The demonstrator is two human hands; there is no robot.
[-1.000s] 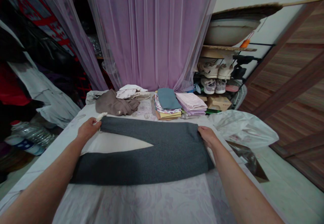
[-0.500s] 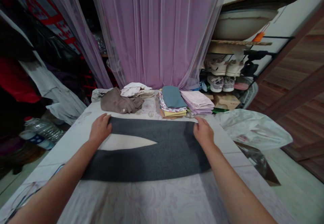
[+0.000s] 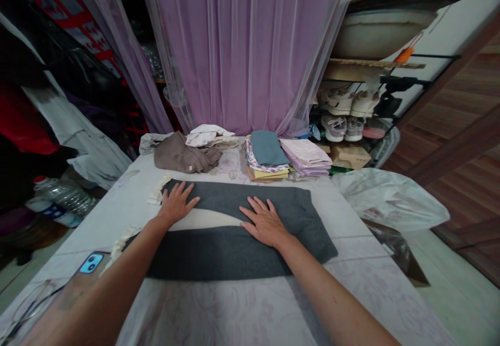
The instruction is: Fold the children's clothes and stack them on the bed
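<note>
- Head view: left hand (image 3: 175, 204) and right hand (image 3: 265, 222) lie flat on the dark grey fleece garment (image 3: 230, 260), fingers spread. Both grips open, nothing clamped.
- Garment lies folded across the middle of the sheet-covered bed (image 3: 219, 314), cream lining (image 3: 205, 221) showing between its layers.
- Handling, judged: soft, light, limp, unlikely to slip much on the sheet. Best hold is pinching both ends of the folded edge.
- Nearby: cream frilled trim (image 3: 158, 192) just beside left hand, blue-cased phone (image 3: 91, 263) near left forearm. Folded clothes stacks (image 3: 266, 150) and crumpled brown garment (image 3: 180, 154) lie beyond.
</note>
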